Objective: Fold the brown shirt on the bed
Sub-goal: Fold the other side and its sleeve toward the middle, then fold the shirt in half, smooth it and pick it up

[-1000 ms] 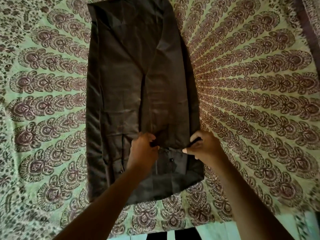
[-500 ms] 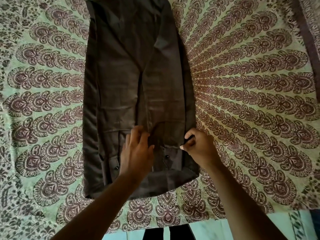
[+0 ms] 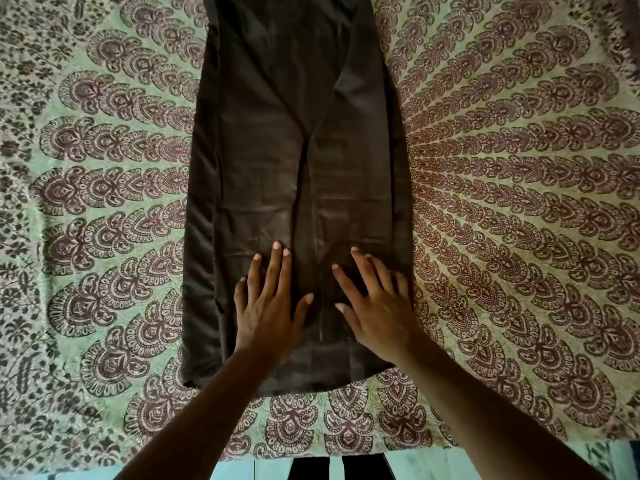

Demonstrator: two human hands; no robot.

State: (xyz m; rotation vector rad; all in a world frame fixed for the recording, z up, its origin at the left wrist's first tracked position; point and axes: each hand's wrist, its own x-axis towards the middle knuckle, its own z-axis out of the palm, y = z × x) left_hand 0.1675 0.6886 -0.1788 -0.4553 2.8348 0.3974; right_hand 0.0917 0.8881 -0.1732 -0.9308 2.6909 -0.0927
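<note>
Lying lengthwise down the middle of the bed, the brown shirt (image 3: 294, 168) forms one long narrow strip running from twelve o'clock, where its far end passes out of view, to its near hem at six o'clock. Both side portions are folded inward and meet along a seam-like line down the centre.

The left hand (image 3: 266, 306) rests palm-down on the near part of the strip, at about seven o'clock from the shirt's centre — fingers straight and close together, thumb spread out toward the centre line, holding nothing. The right hand (image 3: 375, 306) rests flat just beside it, at about five o'clock, its fingers spread wider and pointing toward eleven o'clock; it too grips nothing. The two thumbs are near each other but apart.

Under the shirt the patterned bedspread (image 3: 502, 202) shows green ground with dark maroon paisley rows fanning outward. A darker patch lies under the right fingers — possibly a shadow or a fold, hard to tell.
</note>
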